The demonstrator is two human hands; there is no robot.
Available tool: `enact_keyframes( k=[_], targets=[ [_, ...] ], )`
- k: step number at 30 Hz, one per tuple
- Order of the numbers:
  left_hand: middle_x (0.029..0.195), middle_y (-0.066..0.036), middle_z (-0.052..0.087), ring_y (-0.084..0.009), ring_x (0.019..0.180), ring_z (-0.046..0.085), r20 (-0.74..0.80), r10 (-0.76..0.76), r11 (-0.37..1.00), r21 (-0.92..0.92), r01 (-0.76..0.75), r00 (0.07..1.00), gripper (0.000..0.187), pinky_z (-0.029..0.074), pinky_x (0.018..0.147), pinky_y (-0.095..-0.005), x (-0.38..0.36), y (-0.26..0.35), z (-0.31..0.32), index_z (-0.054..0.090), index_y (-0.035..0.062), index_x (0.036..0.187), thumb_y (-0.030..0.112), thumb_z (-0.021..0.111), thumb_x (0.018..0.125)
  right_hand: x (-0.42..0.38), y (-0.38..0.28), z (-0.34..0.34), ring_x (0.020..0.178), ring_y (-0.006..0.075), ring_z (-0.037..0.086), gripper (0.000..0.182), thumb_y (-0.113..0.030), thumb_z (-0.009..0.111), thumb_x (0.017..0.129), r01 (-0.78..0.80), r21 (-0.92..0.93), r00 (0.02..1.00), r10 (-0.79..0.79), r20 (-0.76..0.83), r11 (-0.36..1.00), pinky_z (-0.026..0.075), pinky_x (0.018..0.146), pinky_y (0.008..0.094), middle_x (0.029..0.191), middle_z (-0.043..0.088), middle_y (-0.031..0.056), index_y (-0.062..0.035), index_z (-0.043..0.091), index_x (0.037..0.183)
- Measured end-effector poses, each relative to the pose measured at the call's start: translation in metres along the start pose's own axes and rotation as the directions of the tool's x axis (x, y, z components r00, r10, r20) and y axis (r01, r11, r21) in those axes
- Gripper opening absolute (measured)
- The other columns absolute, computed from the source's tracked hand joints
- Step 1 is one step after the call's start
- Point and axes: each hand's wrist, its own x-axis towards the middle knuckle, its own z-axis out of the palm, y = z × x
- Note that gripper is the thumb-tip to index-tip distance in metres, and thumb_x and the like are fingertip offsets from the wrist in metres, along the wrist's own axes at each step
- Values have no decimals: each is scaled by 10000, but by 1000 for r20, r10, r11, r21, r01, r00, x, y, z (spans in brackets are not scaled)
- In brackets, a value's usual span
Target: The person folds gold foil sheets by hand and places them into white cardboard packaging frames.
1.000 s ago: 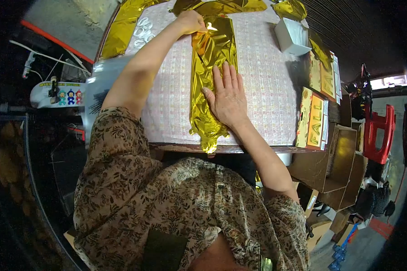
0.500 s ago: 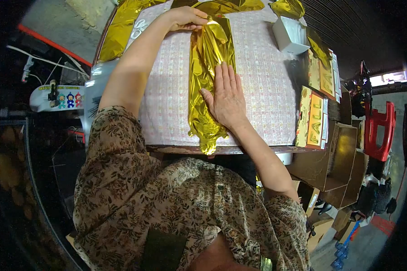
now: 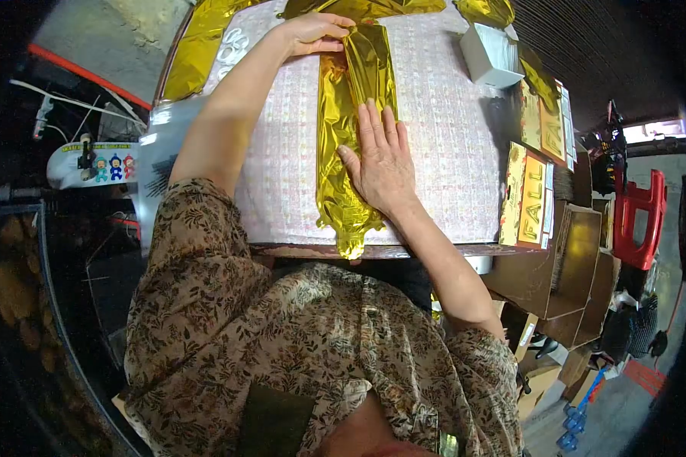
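Note:
A flat, deflated gold foil balloon (image 3: 335, 167) lies lengthwise on the cloth-covered table, folded into a long strip. Its scalloped near end with a small tab hangs slightly over the table's front edge. At the far end, my left hand (image 3: 316, 34) pinches the balloon's upper left edge between thumb and fingers. My right hand (image 3: 385, 164) rests flat on the strip's right side, its fingers stretched out and pointing away from me. The foil beneath the right palm is hidden.
More gold foil (image 3: 187, 68) lies along the table's left and far edges. White rings (image 3: 232, 47) sit at the upper left. A white box (image 3: 492, 57) of thin sheets stands at the far right, beside yellow "FALL" packages (image 3: 524, 196). Cardboard boxes (image 3: 575, 259) are right of the table.
The far part of the foil strip now lies flatter and straighter, with its top edge squared. My left hand has shifted slightly; my right hand stays pressed on the foil in nearly the same place.

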Motion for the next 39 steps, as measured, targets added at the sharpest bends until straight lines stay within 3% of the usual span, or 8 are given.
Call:
enact_keyframes(
  k=[14, 17, 19, 22, 25, 28, 29, 39],
  targets=[
    [1027, -10, 674, -89, 949, 650, -108, 151, 935, 339, -106, 983, 492, 530, 897, -281, 27, -34, -25, 592, 54, 1319, 89, 751, 855, 0, -2, -2, 1477, 391, 273, 648, -459, 450, 1028, 24, -38, 999, -23, 25, 999, 180, 1214, 521, 1604, 336, 110, -69, 353, 1536],
    [1089, -50, 685, -157, 992, 667, -147, 361, 661, 737, -141, 921, 421, 531, 920, -310, 3, -17, -1, 642, 46, 1253, 76, 733, 843, 0, -1, 0, 1479, 391, 270, 648, -460, 443, 1030, 19, -41, 1000, -19, 22, 999, 174, 1217, 520, 1609, 328, 106, -75, 346, 1541],
    [1206, -103, 673, -256, 1087, 653, 82, 752, 75, 975, -208, 654, 357, 511, 974, -357, 5, -23, 3, 672, 44, 1202, 116, 712, 855, 1, -1, 1, 1479, 391, 269, 649, -463, 438, 1031, 20, -45, 999, -19, 26, 999, 173, 1217, 520, 1610, 325, 106, -76, 342, 1544],
    [1250, -141, 655, -327, 1154, 615, 241, 832, 44, 869, -492, 500, 320, 494, 993, -409, 0, -22, 41, 681, 50, 1175, 188, 697, 886, 0, 0, 1, 1480, 391, 266, 653, -467, 430, 1033, 18, -58, 999, -16, 37, 998, 171, 1218, 519, 1612, 321, 106, -78, 334, 1548],
    [1139, -130, 673, -323, 1078, 634, 279, 802, 89, 819, -567, 528, 281, 511, 945, -406, -3, -39, 70, 694, 27, 1062, 245, 717, 887, 1, -2, 0, 1482, 390, 261, 654, -470, 422, 1035, 20, -64, 999, -17, 44, 998, 170, 1219, 518, 1614, 316, 105, -77, 330, 1550],
    [1085, -123, 674, -317, 1024, 637, 238, 710, 160, 862, -481, 662, 293, 516, 913, -394, -4, -46, 78, 696, 36, 1025, 279, 745, 868, 1, -2, 0, 1483, 391, 259, 651, -469, 417, 1037, 16, -64, 999, -13, 48, 998, 170, 1220, 517, 1615, 314, 106, -75, 332, 1548],
    [1073, -120, 664, -314, 1027, 621, 256, 780, 107, 844, -525, 571, 323, 503, 921, -396, 0, -50, 77, 688, 49, 1037, 303, 764, 852, 1, -2, 0, 1483, 391, 258, 648, -467, 417, 1038, 15, -61, 999, -12, 51, 998, 170, 1220, 516, 1615, 313, 108, -74, 334, 1547],
    [1204, -113, 625, -324, 1172, 556, 218, 740, 131, 882, -453, 637, 438, 445, 1007, -436, 2, -59, 74, 618, 84, 1208, 359, 720, 883, 1, -2, -2, 1479, 395, 265, 651, -467, 414, 1038, 24, -77, 998, -20, 59, 997, 170, 1217, 526, 1616, 308, 110, -73, 324, 1549]
  ],
)
